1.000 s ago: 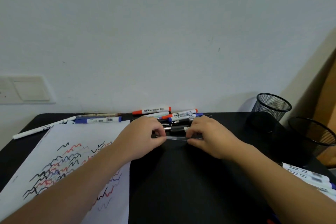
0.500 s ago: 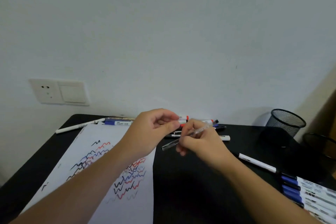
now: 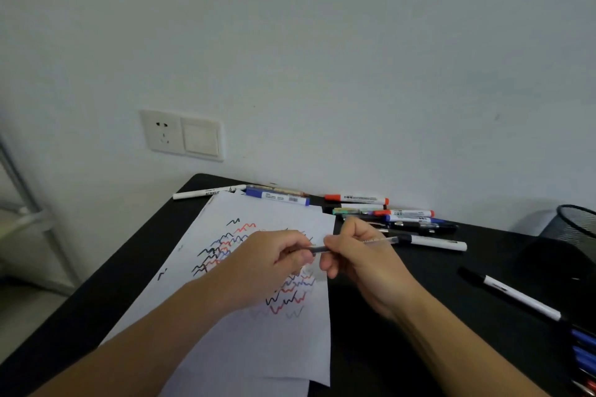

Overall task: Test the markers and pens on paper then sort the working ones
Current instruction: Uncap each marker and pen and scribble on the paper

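Note:
A thin clear pen (image 3: 375, 241) is held level above the white paper (image 3: 258, 332), which carries black, red and blue squiggles. My right hand (image 3: 361, 255) grips the pen's barrel. My left hand (image 3: 274, 259) pinches its dark end, the cap or tip. A pile of markers and pens (image 3: 393, 216) lies by the wall behind my hands. A blue-capped marker (image 3: 277, 197) and a white pen (image 3: 206, 193) lie at the paper's far edge.
The black table (image 3: 403, 348) meets the wall at the back. A black mesh cup (image 3: 577, 226) stands at the far right. A black-capped white marker (image 3: 516, 295) and a row of blue markers (image 3: 583, 348) lie at the right edge. A wall socket (image 3: 180, 135) sits upper left.
Both hands have lifted the clear pen off the table and carried it left, over the paper. The view has swung left.

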